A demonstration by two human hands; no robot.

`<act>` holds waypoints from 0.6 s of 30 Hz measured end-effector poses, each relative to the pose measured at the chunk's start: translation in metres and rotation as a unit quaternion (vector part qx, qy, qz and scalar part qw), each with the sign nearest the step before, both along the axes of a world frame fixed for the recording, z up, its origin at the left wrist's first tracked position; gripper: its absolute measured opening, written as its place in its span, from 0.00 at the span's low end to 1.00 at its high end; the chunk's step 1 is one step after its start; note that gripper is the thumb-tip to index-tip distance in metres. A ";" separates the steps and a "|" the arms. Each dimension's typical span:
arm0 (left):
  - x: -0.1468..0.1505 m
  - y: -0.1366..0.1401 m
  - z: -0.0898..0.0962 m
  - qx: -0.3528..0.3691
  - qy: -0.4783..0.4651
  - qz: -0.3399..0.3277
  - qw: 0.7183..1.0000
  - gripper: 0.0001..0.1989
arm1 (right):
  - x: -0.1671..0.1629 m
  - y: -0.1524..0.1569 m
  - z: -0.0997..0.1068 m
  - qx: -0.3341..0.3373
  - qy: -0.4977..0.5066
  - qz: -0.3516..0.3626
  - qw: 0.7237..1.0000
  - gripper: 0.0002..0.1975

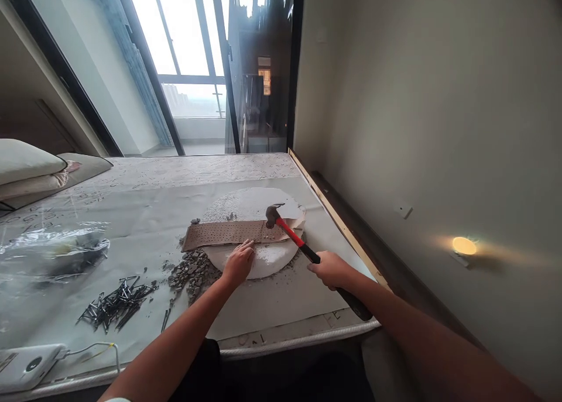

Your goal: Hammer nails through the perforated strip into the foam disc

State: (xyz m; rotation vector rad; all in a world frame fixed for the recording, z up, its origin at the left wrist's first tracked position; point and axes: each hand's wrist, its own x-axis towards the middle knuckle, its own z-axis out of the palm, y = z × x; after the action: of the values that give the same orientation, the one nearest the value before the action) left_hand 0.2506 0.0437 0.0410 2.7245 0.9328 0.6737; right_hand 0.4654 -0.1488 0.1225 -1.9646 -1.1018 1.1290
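My right hand (331,270) is wrapped round the black grip of a claw hammer (290,233) with a red and black handle. The hammer's head is over the right part of a beige strip dotted with small holes (223,233); whether it touches the strip I cannot tell. My left hand (239,263) lies with its fingers stretched out at the strip's near edge. Beneath the strip is a round white board (267,264) with grey crumbs on it. Broken grey chunks (193,272) are heaped at the board's left side.
A pile of dark nails (116,303) lies left of my left forearm. Behind it is a clear plastic bag (57,253). A white power bank (30,366) with a cable sits at the near left corner. A wooden rail (338,215) borders the right edge, by the wall.
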 end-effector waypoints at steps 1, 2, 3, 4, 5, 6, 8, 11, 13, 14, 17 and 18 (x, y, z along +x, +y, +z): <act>0.000 0.000 0.001 0.003 -0.014 -0.001 1.000 0.18 | -0.001 -0.006 0.002 0.013 0.030 -0.005 0.999 0.13; 0.000 0.000 0.003 0.006 -0.029 -0.001 1.000 0.18 | -0.003 -0.014 0.003 0.027 0.062 -0.010 0.998 0.14; 0.000 0.000 0.007 0.011 -0.043 0.003 0.999 0.18 | -0.006 -0.023 0.004 0.038 0.093 -0.009 0.995 0.14; 0.002 0.001 0.010 0.013 -0.056 0.010 0.998 0.18 | -0.009 -0.033 0.003 0.047 0.121 -0.011 0.991 0.15; 0.004 0.002 0.015 0.011 -0.064 0.016 0.998 0.18 | -0.012 -0.043 0.001 0.054 0.142 -0.012 0.988 0.15; 0.008 0.003 0.020 0.000 -0.069 0.018 0.997 0.18 | -0.014 -0.053 -0.003 0.058 0.157 -0.014 0.986 0.15; 0.018 0.008 0.030 -0.037 -0.076 0.013 0.996 0.18 | -0.018 -0.072 -0.014 0.057 0.160 -0.018 0.985 0.14; 0.042 0.015 0.040 -0.091 -0.091 0.004 0.992 0.16 | -0.020 -0.096 -0.033 0.036 0.153 -0.046 0.987 0.14; 0.060 0.021 0.041 -0.119 -0.097 0.011 0.988 0.15 | -0.020 -0.108 -0.044 0.017 0.161 -0.072 0.984 0.15; 0.068 0.023 0.041 -0.137 -0.096 0.017 0.986 0.15 | -0.020 -0.113 -0.049 0.010 0.168 -0.083 0.982 0.16; 0.088 0.030 0.034 -0.191 -0.086 0.033 0.977 0.15 | -0.019 -0.125 -0.062 -0.013 0.184 -0.110 0.977 0.18; 0.092 0.033 0.031 -0.198 -0.081 0.035 0.976 0.15 | -0.019 -0.128 -0.066 -0.020 0.186 -0.121 0.975 0.19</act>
State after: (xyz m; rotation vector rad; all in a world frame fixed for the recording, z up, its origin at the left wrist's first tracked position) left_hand 0.3428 0.0763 0.0721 2.2627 1.0045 0.6316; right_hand 0.4469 -0.2766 0.0565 -1.7620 -0.6306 1.3222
